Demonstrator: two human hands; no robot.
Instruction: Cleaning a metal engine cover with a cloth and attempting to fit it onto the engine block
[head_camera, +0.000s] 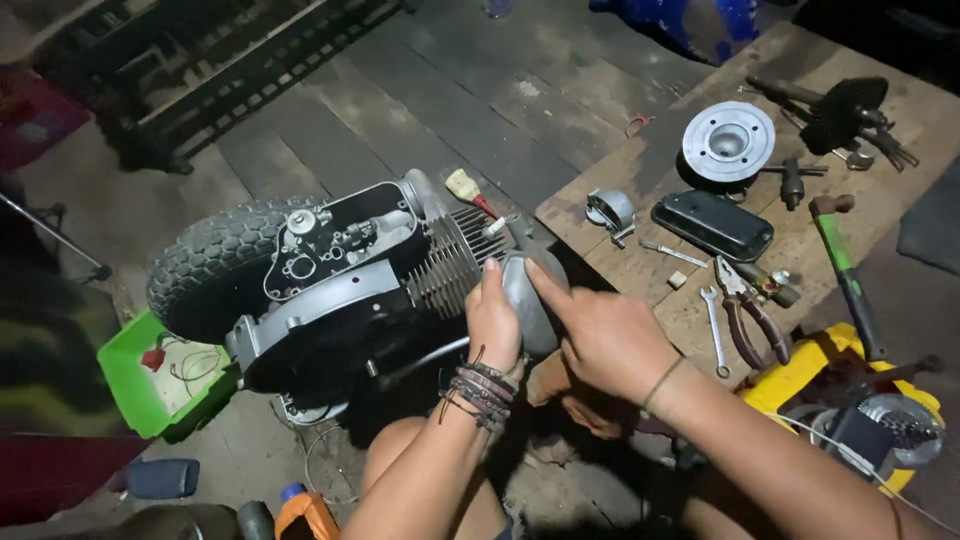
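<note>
Wooden planks (dark, worn) bear the engine (330, 290), where both hands, left (493, 325) and right (610, 340), clasp its grey cover (527, 300).

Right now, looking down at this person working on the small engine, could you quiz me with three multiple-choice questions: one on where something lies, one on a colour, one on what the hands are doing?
1. Where do the pliers lie?
A. on the wooden board
B. in the green tray
C. on the tyre

2. What colour is the tray beside the tyre?
A. red
B. green
C. white

3. What are the two hands doing?
A. both resting on the floor
B. one holding a hammer
C. both on the grey metal cover at the finned cylinder

Answers:
1 A, the pliers rest on the board next to a small spanner.
2 B, its rim is bright green.
3 C, the left hand and right hand both press against the cover.
</note>
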